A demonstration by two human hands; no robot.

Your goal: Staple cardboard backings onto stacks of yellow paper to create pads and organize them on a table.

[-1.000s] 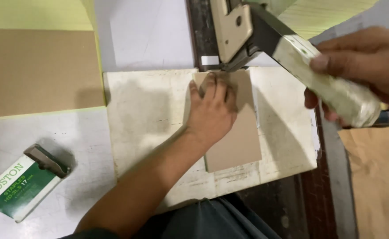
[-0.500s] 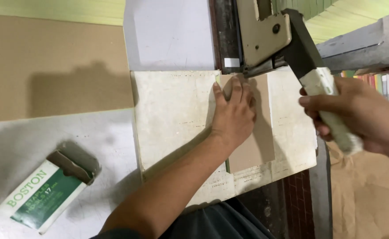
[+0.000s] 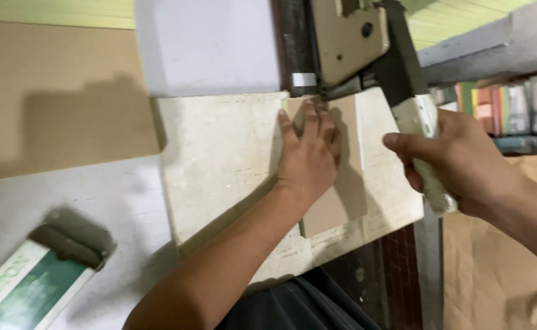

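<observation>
Bare pale cutter board (image 3: 219, 165) lies open left of the left hand (image 3: 308, 159), which pins the tan cardboard piece (image 3: 342, 201) flat. Behind it the beige metal cutter head (image 3: 342, 40) and black lever arm (image 3: 400, 67) block the way. The right hand (image 3: 458, 162) fills the right edge. A green-and-white box (image 3: 30, 293) stands well apart on the grey bench (image 3: 67, 189).

Grey worktop (image 3: 67, 195); coloured stacks (image 3: 507, 110) on shelf behind.
</observation>
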